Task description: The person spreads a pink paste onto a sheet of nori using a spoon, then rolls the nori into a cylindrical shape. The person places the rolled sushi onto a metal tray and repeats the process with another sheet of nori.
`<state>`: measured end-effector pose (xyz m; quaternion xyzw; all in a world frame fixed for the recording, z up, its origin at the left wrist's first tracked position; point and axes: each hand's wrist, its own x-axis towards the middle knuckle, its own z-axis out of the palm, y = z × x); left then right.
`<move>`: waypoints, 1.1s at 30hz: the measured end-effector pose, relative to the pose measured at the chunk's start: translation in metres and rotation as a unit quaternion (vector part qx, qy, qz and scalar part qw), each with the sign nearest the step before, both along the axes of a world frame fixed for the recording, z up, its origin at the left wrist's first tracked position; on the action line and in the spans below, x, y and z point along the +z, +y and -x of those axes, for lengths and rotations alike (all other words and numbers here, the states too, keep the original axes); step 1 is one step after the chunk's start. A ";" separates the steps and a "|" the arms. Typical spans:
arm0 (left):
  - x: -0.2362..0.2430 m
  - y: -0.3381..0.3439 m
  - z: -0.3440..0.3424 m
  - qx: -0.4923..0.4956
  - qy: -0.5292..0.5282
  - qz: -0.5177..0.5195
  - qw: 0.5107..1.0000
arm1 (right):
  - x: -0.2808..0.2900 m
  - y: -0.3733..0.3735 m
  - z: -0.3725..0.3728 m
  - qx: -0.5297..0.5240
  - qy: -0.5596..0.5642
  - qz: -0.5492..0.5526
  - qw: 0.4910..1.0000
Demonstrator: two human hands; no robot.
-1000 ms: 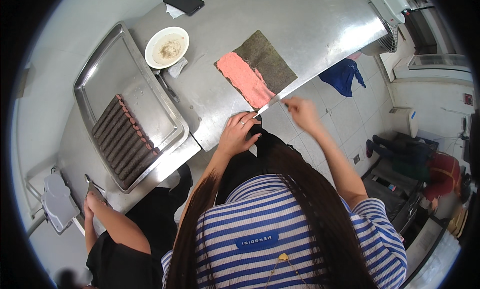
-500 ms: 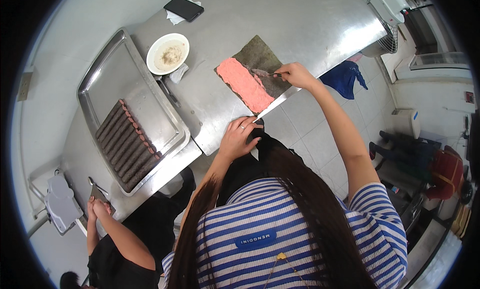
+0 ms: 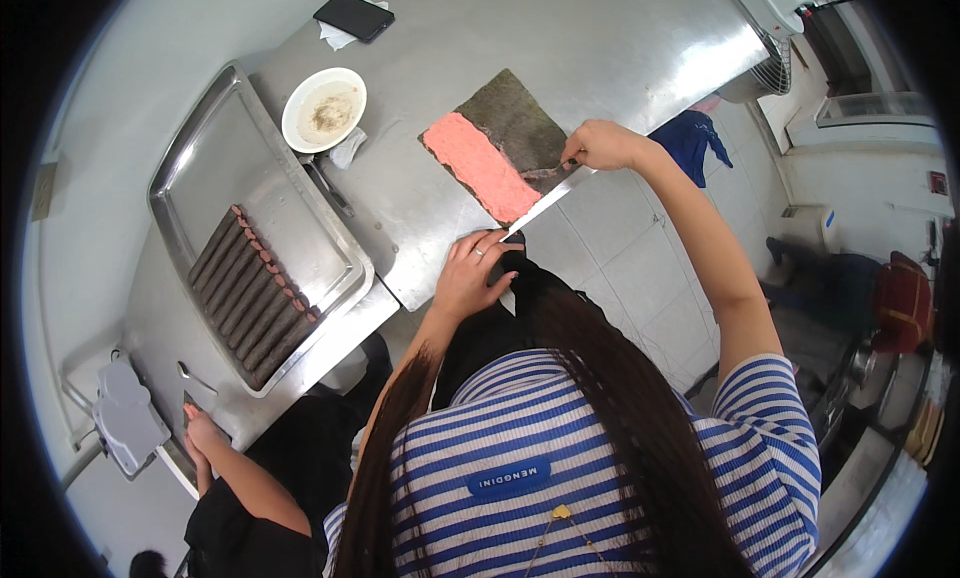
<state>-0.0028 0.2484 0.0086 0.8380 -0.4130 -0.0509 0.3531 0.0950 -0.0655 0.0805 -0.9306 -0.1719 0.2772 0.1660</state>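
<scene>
A dark green sheet of seaweed [image 3: 527, 118] lies on the steel table. Pink meat paste [image 3: 480, 168] covers its left half in a smooth band. My right hand [image 3: 602, 145] is closed on a small dark-handled spreader [image 3: 545, 172]. The spreader's paste-smeared end rests low on the sheet, at the paste's right border. At the table's front edge, just below the paste, my left hand [image 3: 474, 274] lies with its fingers stretched and apart, holding nothing I can see.
Left stands a metal tray [image 3: 262, 128] with several seaweed rolls [image 3: 250, 288]. Near it are a white bowl [image 3: 324, 110] of cloudy liquid, a dark-handled utensil [image 3: 328, 186] and a phone [image 3: 354, 17]. A co-worker's hand [image 3: 203, 433] holds something at lower left, beside a spoon [image 3: 197, 377].
My right hand has drawn the spreader down along the paste's right border toward the near edge. The paste there looks smoother. My left hand has barely moved. The co-worker's hands have shifted.
</scene>
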 end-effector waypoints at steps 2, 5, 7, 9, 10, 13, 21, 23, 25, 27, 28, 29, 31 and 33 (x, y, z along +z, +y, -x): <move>0.001 0.000 0.000 -0.001 0.001 0.002 1.000 | 0.008 0.002 0.011 -0.003 0.013 0.018 1.000; 0.003 0.000 0.000 -0.006 0.002 0.003 1.000 | 0.010 0.002 0.028 -0.007 0.014 0.029 0.999; 0.003 0.001 0.000 -0.008 0.001 0.005 1.000 | 0.008 0.000 0.037 -0.016 0.009 0.024 1.000; 0.004 0.000 -0.001 -0.013 0.005 0.008 1.000 | 0.004 -0.001 0.046 -0.031 0.003 0.016 0.999; 0.004 0.000 -0.002 -0.016 0.007 0.010 1.000 | 0.003 -0.001 0.052 -0.045 -0.010 0.010 0.999; 0.003 0.002 -0.002 -0.017 0.007 0.013 1.000 | 0.002 0.008 0.071 -0.105 -0.039 0.012 0.994; 0.002 0.004 -0.002 -0.021 0.000 0.033 0.999 | -0.012 0.074 0.134 -0.339 -0.075 -0.031 0.937; 0.000 0.005 -0.002 -0.025 0.000 0.037 0.999 | 0.000 0.091 0.135 -0.402 0.015 -0.092 0.911; -0.001 0.005 -0.002 -0.030 0.001 0.040 0.999 | 0.004 0.102 0.139 -0.437 0.061 -0.149 0.885; 0.001 0.005 -0.002 -0.038 0.005 0.040 0.998 | 0.008 0.111 0.143 -0.451 0.091 -0.187 0.868; 0.002 0.006 -0.002 -0.042 0.007 0.040 0.998 | 0.012 0.115 0.144 -0.456 0.106 -0.206 0.859; 0.002 0.007 -0.002 -0.044 0.014 0.038 0.998 | 0.019 0.118 0.145 -0.455 0.134 -0.230 0.850; 0.001 0.012 -0.001 -0.045 0.026 0.034 0.998 | 0.032 0.124 0.144 -0.447 0.190 -0.276 0.829; 0.005 0.019 -0.001 -0.038 0.035 0.060 0.997 | 0.039 0.121 0.139 -0.431 0.162 -0.322 0.827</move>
